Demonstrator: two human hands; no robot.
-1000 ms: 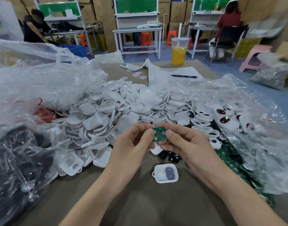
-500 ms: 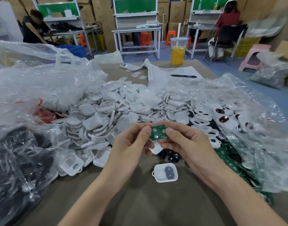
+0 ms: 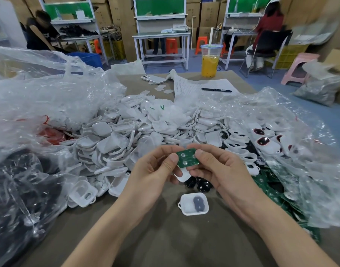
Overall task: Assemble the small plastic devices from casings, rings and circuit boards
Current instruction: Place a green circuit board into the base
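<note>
Left hand (image 3: 151,170) and right hand (image 3: 219,170) pinch a green circuit board (image 3: 187,158) above the tabletop (image 3: 165,237).

At the left, a clear plastic bag (image 3: 40,97) lies open beside a pile of white casings (image 3: 126,135). Each hand grasps one edge of the circuit board, and a held casing (image 3: 182,176) shows just beneath it between the fingers. Grip and position match a second ago. Below the hands, an open casing (image 3: 194,204) holds a grey pad (image 3: 198,203). To the right, a second bag (image 3: 300,151) holds red-windowed casings (image 3: 265,141) and spare boards (image 3: 271,189). A cup of yellow drink (image 3: 210,63) stands behind.
</note>
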